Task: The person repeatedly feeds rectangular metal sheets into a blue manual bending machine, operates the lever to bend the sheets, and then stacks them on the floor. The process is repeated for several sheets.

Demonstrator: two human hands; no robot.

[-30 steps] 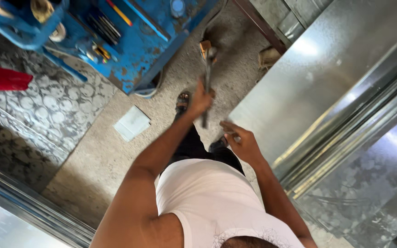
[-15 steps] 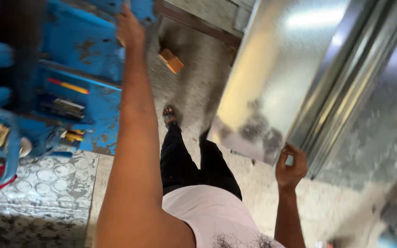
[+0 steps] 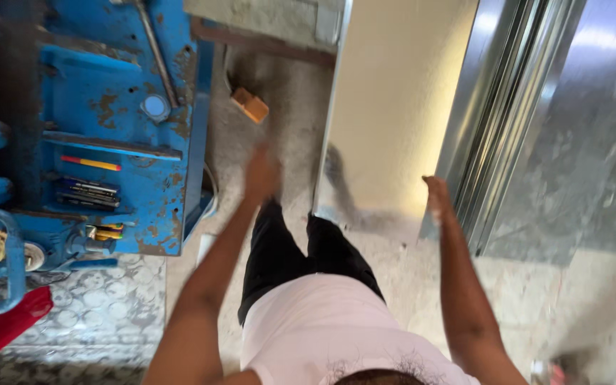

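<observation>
Looking down over my own chest in a metal workshop, I reach with both hands toward a large galvanised steel sheet (image 3: 393, 114) that stands on the concrete floor (image 3: 286, 114) in front of my legs. My right hand (image 3: 438, 199) is at the sheet's lower right corner, where the near edge meets the stack of ribbed metal panels (image 3: 529, 128) beside it; it touches or is just at that corner, but motion blur hides the fingers, so I cannot tell whether it grips the edge or lies loose against it. My left hand (image 3: 262, 175) is raised above the floor just left of the sheet's near left edge, apart from the metal; it too is smeared by blur, and I cannot tell whether it is spread or clenched, though nothing shows in it. The sheet's face is pale and reflective, with a dark smudged reflection near its bottom edge. To the left stands a blue machine (image 3: 108, 128), its paint chipped and rusty, with a long metal rod (image 3: 155, 50) lying across its top and a few pencil-like sticks (image 3: 90, 162) on a ledge. A small orange block (image 3: 251, 105) lies on the floor between the machine and the sheet. A red object (image 3: 1, 331) juts in at the lower left over patterned metal plate (image 3: 101, 314). I wear a white shirt (image 3: 329, 328) and dark trousers (image 3: 286, 249).
</observation>
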